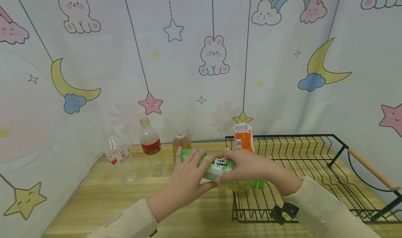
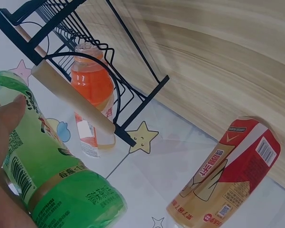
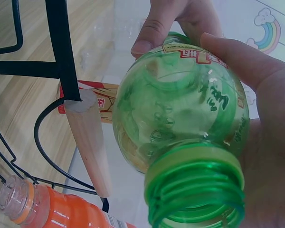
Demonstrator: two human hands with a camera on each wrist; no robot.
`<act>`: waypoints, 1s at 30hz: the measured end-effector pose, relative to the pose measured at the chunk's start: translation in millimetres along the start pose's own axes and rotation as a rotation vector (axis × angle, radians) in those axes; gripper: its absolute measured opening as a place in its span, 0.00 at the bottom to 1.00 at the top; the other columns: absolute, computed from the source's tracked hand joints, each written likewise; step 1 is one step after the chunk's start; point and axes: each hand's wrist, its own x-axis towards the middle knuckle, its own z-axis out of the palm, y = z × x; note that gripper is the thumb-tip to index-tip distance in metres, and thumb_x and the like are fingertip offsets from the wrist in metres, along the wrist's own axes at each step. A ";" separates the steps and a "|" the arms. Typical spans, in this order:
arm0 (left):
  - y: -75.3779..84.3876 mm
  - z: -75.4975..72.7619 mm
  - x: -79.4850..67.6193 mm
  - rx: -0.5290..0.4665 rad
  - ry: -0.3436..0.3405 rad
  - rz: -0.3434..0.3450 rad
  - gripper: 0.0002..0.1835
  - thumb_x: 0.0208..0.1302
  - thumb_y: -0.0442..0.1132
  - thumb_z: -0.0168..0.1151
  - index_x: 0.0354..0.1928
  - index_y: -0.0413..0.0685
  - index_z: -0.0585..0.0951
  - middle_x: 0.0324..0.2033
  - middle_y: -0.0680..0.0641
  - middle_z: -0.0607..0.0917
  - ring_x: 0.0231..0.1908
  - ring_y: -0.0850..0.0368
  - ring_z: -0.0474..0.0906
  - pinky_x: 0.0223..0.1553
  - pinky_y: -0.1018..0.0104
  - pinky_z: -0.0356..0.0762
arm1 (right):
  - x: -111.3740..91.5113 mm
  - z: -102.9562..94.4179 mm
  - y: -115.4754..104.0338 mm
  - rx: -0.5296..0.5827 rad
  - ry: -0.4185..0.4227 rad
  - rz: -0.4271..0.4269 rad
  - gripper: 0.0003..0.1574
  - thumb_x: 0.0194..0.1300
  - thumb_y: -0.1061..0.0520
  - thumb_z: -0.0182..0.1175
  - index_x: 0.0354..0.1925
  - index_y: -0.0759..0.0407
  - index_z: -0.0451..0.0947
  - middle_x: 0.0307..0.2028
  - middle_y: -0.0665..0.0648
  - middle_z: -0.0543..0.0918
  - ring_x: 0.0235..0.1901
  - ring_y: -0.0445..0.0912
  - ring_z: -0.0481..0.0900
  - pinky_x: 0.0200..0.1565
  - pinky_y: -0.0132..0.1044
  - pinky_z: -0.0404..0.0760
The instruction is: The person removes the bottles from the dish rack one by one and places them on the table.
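Note:
Both hands hold a green plastic bottle (image 1: 221, 167) lying tilted in the air, its neck toward the lower right, over the near left corner of a black wire rack (image 1: 238, 221). My left hand (image 1: 185, 182) grips it round the base end. Nearer the neck, my right hand (image 1: 249, 165) grips it with thumb and fingers. In the right wrist view the uncapped green mouth of the bottle (image 3: 180, 114) faces the camera. The left wrist view shows its green lower end and printed label.
An orange-labelled bottle (image 1: 243, 136) stands at the rack's back left corner. A wooden handle (image 1: 373, 168) spans its right end. To the left stand a clear bottle (image 1: 116, 150), a red-labelled bottle (image 1: 151, 147) and a tan-and-red-labelled bottle (image 2: 228, 175), partly hidden by my left hand in the head view.

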 end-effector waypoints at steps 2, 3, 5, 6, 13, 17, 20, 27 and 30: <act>-1.0 -0.1 0.3 -0.002 0.004 -0.003 0.38 0.52 0.63 0.68 0.63 0.55 0.72 0.53 0.46 0.75 0.56 0.49 0.70 0.56 0.23 0.54 | 0.5 -0.3 0.5 0.009 0.003 -0.008 0.44 0.55 0.42 0.70 0.66 0.51 0.67 0.42 0.52 0.79 0.33 0.45 0.76 0.31 0.37 0.78; -1.6 -0.3 0.6 -0.005 0.006 -0.004 0.38 0.52 0.62 0.68 0.63 0.55 0.72 0.53 0.46 0.76 0.55 0.49 0.70 0.56 0.23 0.54 | 0.6 -0.9 0.7 0.010 0.006 -0.015 0.44 0.55 0.42 0.69 0.66 0.52 0.67 0.43 0.52 0.79 0.33 0.45 0.76 0.31 0.37 0.78; -3.1 -1.1 1.4 -0.005 0.009 -0.009 0.38 0.51 0.62 0.69 0.62 0.54 0.73 0.52 0.45 0.76 0.55 0.48 0.71 0.56 0.23 0.54 | 0.3 -2.3 0.6 0.009 0.016 -0.038 0.44 0.56 0.42 0.69 0.66 0.54 0.67 0.45 0.53 0.80 0.34 0.45 0.76 0.32 0.37 0.78; -3.9 -1.6 1.6 -0.004 0.011 -0.014 0.38 0.50 0.61 0.70 0.62 0.53 0.73 0.52 0.45 0.76 0.55 0.48 0.71 0.56 0.23 0.54 | 0.2 -3.1 0.7 0.008 0.023 -0.049 0.43 0.56 0.42 0.69 0.65 0.55 0.67 0.46 0.54 0.80 0.34 0.44 0.76 0.32 0.37 0.78; -10.7 -4.0 -0.4 -0.007 0.011 -0.074 0.38 0.48 0.59 0.73 0.60 0.52 0.73 0.53 0.46 0.75 0.56 0.47 0.70 0.56 0.24 0.55 | -0.6 -9.6 2.8 0.011 0.089 -0.080 0.41 0.61 0.39 0.64 0.65 0.58 0.68 0.56 0.60 0.78 0.45 0.49 0.79 0.42 0.43 0.81; -14.7 -3.4 -4.2 -0.044 0.023 -0.110 0.38 0.47 0.58 0.74 0.59 0.52 0.74 0.52 0.46 0.76 0.55 0.48 0.70 0.54 0.24 0.57 | -1.5 -13.7 7.3 0.029 0.138 -0.058 0.39 0.65 0.37 0.58 0.66 0.56 0.67 0.58 0.60 0.76 0.55 0.55 0.76 0.50 0.52 0.78; -17.5 -2.4 -8.1 -0.076 0.026 -0.146 0.39 0.47 0.57 0.75 0.60 0.52 0.74 0.51 0.46 0.76 0.56 0.48 0.70 0.53 0.24 0.58 | -2.3 -17.6 10.5 0.046 0.184 -0.030 0.39 0.67 0.35 0.55 0.66 0.55 0.66 0.58 0.60 0.76 0.57 0.56 0.74 0.52 0.55 0.76; -25.0 -1.4 -18.5 -0.116 0.066 -0.239 0.40 0.44 0.55 0.77 0.60 0.51 0.73 0.52 0.44 0.77 0.55 0.45 0.71 0.58 0.26 0.53 | 0.1 -27.5 26.1 0.077 0.307 0.009 0.41 0.69 0.34 0.51 0.68 0.57 0.63 0.59 0.62 0.75 0.58 0.58 0.73 0.54 0.57 0.74; -28.0 -2.3 -23.0 -0.126 0.095 -0.268 0.40 0.43 0.55 0.78 0.60 0.51 0.73 0.52 0.43 0.77 0.54 0.43 0.72 0.57 0.26 0.54 | 2.0 -31.3 36.2 0.106 0.343 0.026 0.41 0.70 0.36 0.51 0.69 0.59 0.61 0.60 0.65 0.74 0.58 0.60 0.73 0.54 0.56 0.75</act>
